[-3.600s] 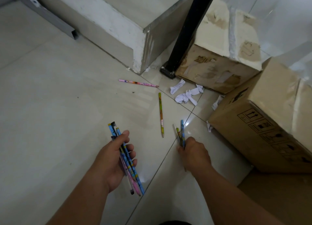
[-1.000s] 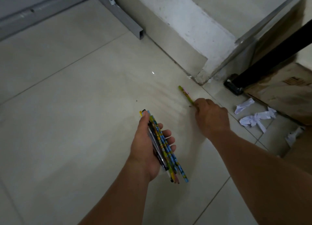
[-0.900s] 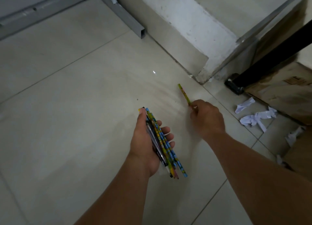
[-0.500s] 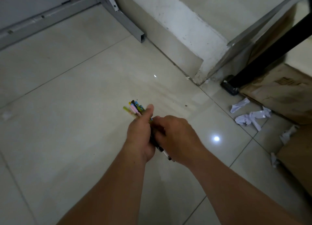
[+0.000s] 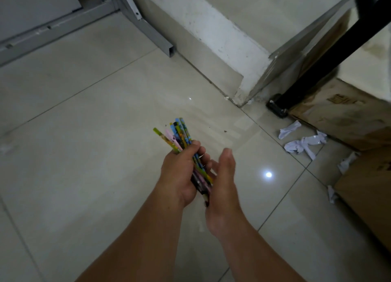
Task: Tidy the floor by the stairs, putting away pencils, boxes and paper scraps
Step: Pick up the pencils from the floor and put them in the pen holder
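Presently, the fingers (image 5: pixel 203 152) of the left hand (image 5: pixel 179 176) are curled round a bundle of patterned pencils (image 5: pixel 182 133) at centre frame, with the thumb laid across the top. The pencil ends fan out unevenly toward the upper left of the grip, and the opposite ends project below the palm. The right hand (image 5: pixel 224 176) lies just beside the bundle on its right. Its fingers are straight and together and hold nothing. Its palm faces the lower ends, but whether it touches them cannot be confirmed.

Assessment: no loose pencil shows on the tiled floor (image 5: pixel 84 133), so that part of the job looks complete. The step in hand is judged to be squaring the bundle.

At middle right, crumpled paper scraps (image 5: pixel 302 144) lie near the foot of the black post (image 5: pixel 338 42), in front of a cardboard box (image 5: pixel 342 116). Smaller scraps lie against a second cardboard box (image 5: pixel 370 193) at the lower right edge. None has been collected.

Risks noted:
- The bundle is uneven. A loosened grip, or a push from the right palm against staggered ends, could let a pencil slide out and roll across the glossy tile.
- Reaching for the scraps with the left hand full leaves one working hand, and small pieces tucked against the boxes may be missed.
- The post foot and the stair step (image 5: pixel 222 38) crowd that corner, so the bundle could knock against them.
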